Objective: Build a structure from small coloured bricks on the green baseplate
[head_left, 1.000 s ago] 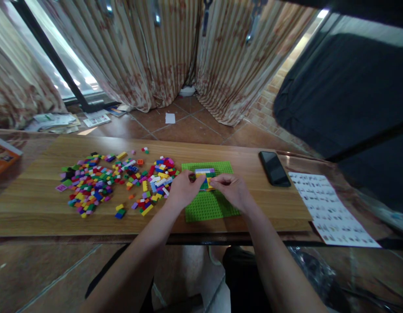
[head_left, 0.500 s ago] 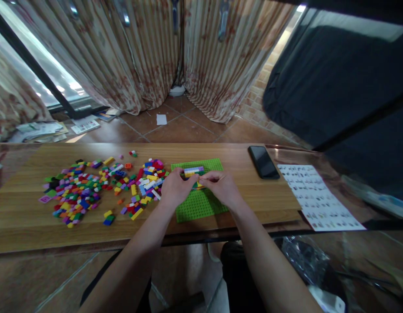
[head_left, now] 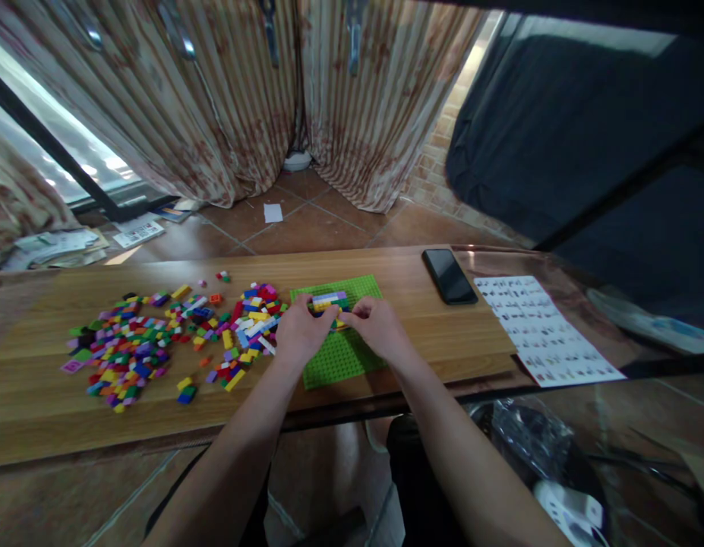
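Note:
A green studded baseplate (head_left: 334, 358) lies on the wooden table in front of me. Near its middle stands a small build of toy bricks (head_left: 329, 298) in lilac, white, yellow, green and blue rows. My left hand (head_left: 303, 328) is at the build's left and near side, thumb and fingers curled around it. From the right, my right hand (head_left: 375, 323) reaches the build's other end, its fingertips bent in against the bricks. My fingers partly cover the bricks, so any single brick between the right fingertips is hidden.
Left of the baseplate spreads a heap of loose coloured bricks (head_left: 129, 342), with a second heap (head_left: 254, 323) closer in. A black phone (head_left: 449, 276) lies to the right, beside a printed sheet (head_left: 545, 327) at the table's edge. A crumpled clear bag (head_left: 531, 437) sits below.
The view has shifted slightly, moving the table's contents left in the picture. My right fingertips have drawn a little apart from my left thumb; both hands stay at the build.

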A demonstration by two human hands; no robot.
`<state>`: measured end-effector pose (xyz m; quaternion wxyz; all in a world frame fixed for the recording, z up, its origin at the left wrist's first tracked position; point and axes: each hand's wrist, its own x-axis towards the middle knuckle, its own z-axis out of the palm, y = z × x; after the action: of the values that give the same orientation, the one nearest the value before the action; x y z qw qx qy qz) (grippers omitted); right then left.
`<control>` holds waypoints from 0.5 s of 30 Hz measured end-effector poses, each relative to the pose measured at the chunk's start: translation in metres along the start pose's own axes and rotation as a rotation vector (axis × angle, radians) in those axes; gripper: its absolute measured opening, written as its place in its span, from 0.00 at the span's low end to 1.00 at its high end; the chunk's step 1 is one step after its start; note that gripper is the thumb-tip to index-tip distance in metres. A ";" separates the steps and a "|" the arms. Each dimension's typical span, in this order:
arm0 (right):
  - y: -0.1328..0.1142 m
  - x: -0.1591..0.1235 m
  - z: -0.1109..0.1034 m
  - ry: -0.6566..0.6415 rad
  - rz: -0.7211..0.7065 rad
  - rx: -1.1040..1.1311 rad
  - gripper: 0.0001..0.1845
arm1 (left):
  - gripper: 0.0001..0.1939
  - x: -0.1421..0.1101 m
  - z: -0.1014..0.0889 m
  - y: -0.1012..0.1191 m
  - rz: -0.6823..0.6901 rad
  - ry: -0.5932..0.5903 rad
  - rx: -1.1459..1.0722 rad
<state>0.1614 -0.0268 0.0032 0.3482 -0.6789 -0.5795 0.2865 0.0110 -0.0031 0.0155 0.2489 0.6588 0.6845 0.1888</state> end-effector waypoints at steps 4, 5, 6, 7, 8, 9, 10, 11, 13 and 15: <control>0.004 -0.005 0.004 0.017 -0.058 -0.008 0.16 | 0.26 -0.007 0.001 0.003 0.009 0.035 0.032; 0.006 -0.005 0.004 0.004 -0.060 0.022 0.17 | 0.26 -0.008 0.001 0.003 0.009 0.038 0.031; 0.008 -0.005 0.004 -0.016 -0.060 0.063 0.17 | 0.27 -0.008 0.001 0.003 0.009 0.038 0.025; 0.010 -0.004 0.003 -0.035 -0.054 0.112 0.18 | 0.27 -0.009 0.001 0.002 0.009 0.035 0.016; 0.011 -0.003 0.001 -0.047 -0.041 0.168 0.20 | 0.28 -0.008 0.001 0.001 0.014 0.031 0.003; 0.012 -0.002 -0.002 -0.043 -0.022 0.229 0.22 | 0.29 -0.008 0.001 -0.001 0.022 0.026 -0.011; 0.012 -0.001 -0.005 -0.021 0.001 0.293 0.24 | 0.29 -0.007 0.000 -0.002 0.033 0.019 -0.025; 0.012 0.001 -0.008 0.015 0.023 0.355 0.26 | 0.29 -0.007 -0.002 -0.004 0.043 0.009 -0.040; 0.009 0.003 -0.014 0.108 0.048 0.436 0.28 | 0.27 -0.007 -0.006 -0.007 0.052 -0.016 -0.072; 0.005 0.004 -0.018 0.185 0.033 0.401 0.27 | 0.25 -0.008 -0.011 -0.008 0.051 -0.044 -0.099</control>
<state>0.1793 -0.0258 0.0093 0.5233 -0.6287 -0.4653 0.3382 -0.0020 -0.0112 0.0201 0.2913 0.6668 0.6518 0.2138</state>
